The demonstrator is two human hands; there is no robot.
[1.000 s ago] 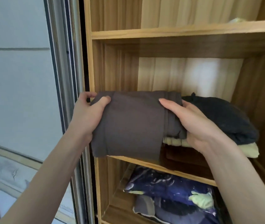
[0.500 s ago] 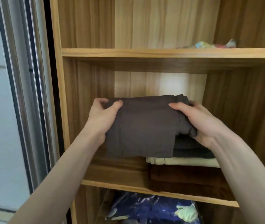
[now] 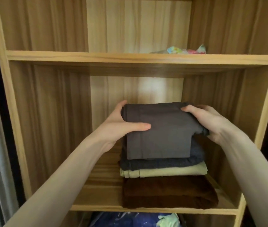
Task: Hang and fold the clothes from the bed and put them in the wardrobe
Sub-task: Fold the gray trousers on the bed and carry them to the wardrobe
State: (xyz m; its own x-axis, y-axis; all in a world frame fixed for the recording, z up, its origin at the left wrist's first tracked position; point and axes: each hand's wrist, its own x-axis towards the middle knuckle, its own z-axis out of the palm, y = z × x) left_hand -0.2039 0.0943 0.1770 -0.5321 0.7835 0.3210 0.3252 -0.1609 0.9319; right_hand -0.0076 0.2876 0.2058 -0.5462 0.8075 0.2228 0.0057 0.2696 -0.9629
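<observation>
A folded dark grey garment [image 3: 161, 131] sits at the centre of the frame, held over a stack inside the middle compartment of the wooden wardrobe [image 3: 139, 58]. Its lower edge lies against the dark blue folded piece [image 3: 195, 157] below; whether its full weight rests there is hard to tell. Under the blue piece come a cream folded garment [image 3: 162, 172] and then a brown folded one [image 3: 169, 194], which lies on the shelf board [image 3: 97, 196].

The left hand [image 3: 121, 126] grips the grey garment's left edge, thumb stretched across the top face and fingers [image 3: 121, 104] curled behind the fold. The right hand [image 3: 210, 122] holds the right edge, thumb tip on the upper corner and fingers wrapped round the bunched side.

In the compartment above, towards the upper right of the frame, lies a small colourful crumpled item [image 3: 187, 50]. At the bottom centre, the compartment below holds a blue patterned bag [image 3: 130, 219].
</observation>
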